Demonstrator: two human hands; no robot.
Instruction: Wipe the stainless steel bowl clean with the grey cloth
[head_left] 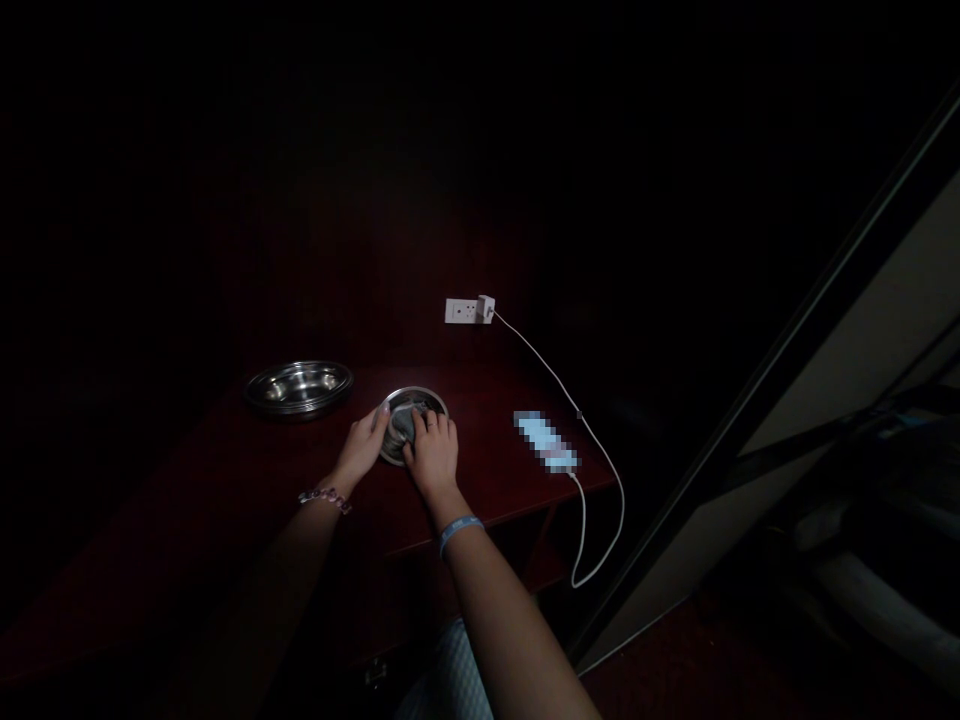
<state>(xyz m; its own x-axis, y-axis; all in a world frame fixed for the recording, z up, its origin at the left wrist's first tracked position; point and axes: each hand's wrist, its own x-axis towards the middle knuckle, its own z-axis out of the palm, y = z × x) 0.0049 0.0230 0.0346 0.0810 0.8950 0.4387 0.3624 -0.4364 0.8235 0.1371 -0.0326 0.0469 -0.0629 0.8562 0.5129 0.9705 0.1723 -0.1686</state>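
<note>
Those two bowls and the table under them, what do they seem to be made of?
Bowl under the hands: likely polished steel; silvery rim glints.
Wide bowl: same shiny metal, mirror-like reflections.
Table: seemingly dark reddish wood or veneer with a smooth sheen; too dim to see grain.

A: Bench [225, 480] — deep red-brown wood, fading to near black away from the lit patch.

B: Small bowl [433, 402] under the hands: silver metal, grey inside. Larger dish [298, 388] to its left, same shiny silver, pale highlights on the rim.

A: Left wrist, beaded bracelet [325, 497], pinkish-lilac and clear beads. Right wrist, plain light-blue band [459, 530].

B: Wall socket [460, 311] white; plug [486, 307] white; cable [600, 450] white along its whole run.

A: Phone [546, 441] on the bench glows pale blue-white, blocky pixel pattern.

B: Cloth at the lower edge [454, 680]: light fabric, fine check, bluish-grey. Frame on the right [787, 370] black, cream panel beside it.
</note>
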